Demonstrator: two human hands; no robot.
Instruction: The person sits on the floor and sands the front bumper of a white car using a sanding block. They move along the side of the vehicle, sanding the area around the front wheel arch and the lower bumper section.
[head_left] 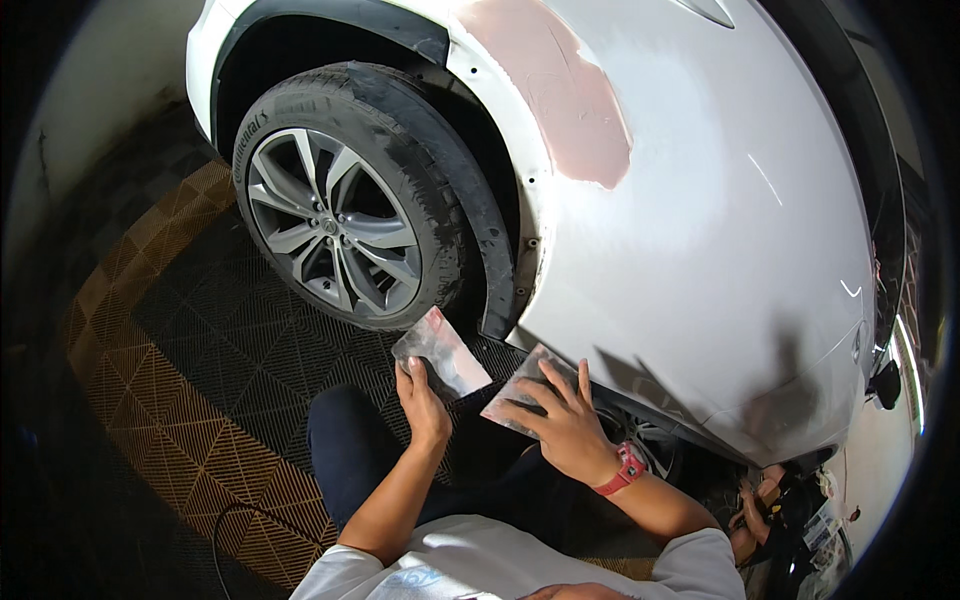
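My left hand (pixel 425 408) grips a thin, flat filler spreader (pixel 455 358), its face smeared with pale and reddish filler. In my right hand (pixel 572 430), fingers spread over its face, is a second flat spreader (pixel 512 398), grey and stained. The two spreaders are close together but apart, below the wheel arch's lower corner. On the white car's body panel (pixel 690 220), a smooth pink patch of body filler (pixel 570 105) runs along the arch edge. Neither hand touches the panel.
The car's wheel (pixel 335 215) stands at the left, with a loose-edged dark arch trim (pixel 480 220) behind it. Black and tan grid tiles (pixel 200 400) cover the floor. Another person's arm (pixel 752 515) shows at the lower right. A thin cable (pixel 220 530) lies at the lower left.
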